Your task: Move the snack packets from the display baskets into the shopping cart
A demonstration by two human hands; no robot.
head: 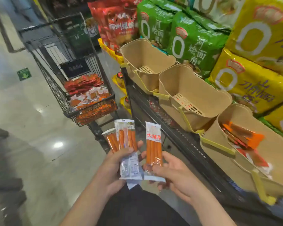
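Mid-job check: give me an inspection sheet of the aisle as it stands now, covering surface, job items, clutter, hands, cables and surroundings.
Surface: glossy tiled floor; black wire shelf carries the baskets.
Job's things: shopping cart already holds a pile of packets; far basket and middle basket look empty; near basket holds orange packets.
Clutter: nothing seen.
Grippers: left hand holds several packets; right hand holds a single packet.
Cables: nothing seen.
Surroundings: green noodle bags and yellow noodle bags stacked behind the baskets.

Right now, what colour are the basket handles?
Yellow; the display baskets are tan. The handles show best in the head view.
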